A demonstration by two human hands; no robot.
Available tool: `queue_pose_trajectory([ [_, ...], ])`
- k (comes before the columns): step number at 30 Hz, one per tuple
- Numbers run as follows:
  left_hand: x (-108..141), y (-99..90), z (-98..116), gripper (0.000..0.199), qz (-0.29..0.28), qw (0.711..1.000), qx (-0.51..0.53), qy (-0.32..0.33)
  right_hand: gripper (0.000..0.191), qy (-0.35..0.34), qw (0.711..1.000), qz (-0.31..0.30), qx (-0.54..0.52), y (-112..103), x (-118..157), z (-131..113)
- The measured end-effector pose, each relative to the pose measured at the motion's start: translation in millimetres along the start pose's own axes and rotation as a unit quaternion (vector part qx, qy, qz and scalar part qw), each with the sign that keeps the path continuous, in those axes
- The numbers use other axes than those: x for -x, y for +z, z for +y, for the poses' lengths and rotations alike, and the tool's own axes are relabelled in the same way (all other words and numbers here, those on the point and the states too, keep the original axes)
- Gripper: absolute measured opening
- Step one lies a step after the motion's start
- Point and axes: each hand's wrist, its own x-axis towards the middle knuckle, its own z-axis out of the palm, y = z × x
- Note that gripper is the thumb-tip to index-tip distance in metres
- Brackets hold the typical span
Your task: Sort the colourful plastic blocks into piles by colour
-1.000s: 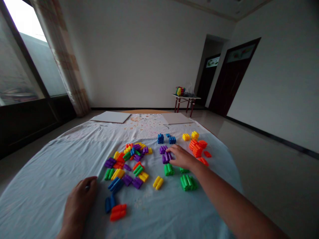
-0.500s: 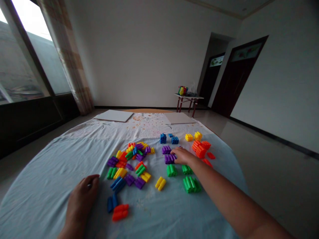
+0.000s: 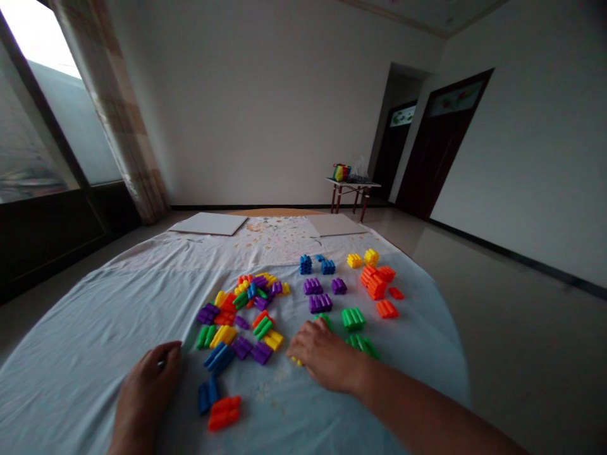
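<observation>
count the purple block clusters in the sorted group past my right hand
3: one purple cluster at back left, one beside it on the right, one nearer, just beyond the right hand. More purple blocks lie in the mixed pile.

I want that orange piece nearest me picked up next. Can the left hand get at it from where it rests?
Probably yes: the left hand lies flat on the cloth, with only blue pieces beside the orange piece.

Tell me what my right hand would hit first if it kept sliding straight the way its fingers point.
The right hand points left and slightly away across the cloth; first in line is probably the yellow block, then the purple block beside it. Depth is uncertain.
</observation>
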Motion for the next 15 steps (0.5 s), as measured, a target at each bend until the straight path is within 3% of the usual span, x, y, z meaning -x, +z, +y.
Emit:
queue_pose_trajectory([
  [7,-1.7,-1.8,-2.4,0.045,-0.034,0.999,0.029,-0.01,0.016,0.009,0.998,0.002,0.07,6.1,-4.3,2.8],
  [10,-12.8,8.2,-22.8,0.04,-0.019,0.999,0.033,-0.014,0.023,0.013,0.998,0.017,0.054,9.9,-7.2,-3.8],
  [15,-37.2,30.3,-65.7,0.025,0.032,0.999,0.006,0.044,0.031,0.044,0.999,0.003,0.02,20.2,-14.3,-17.3],
])
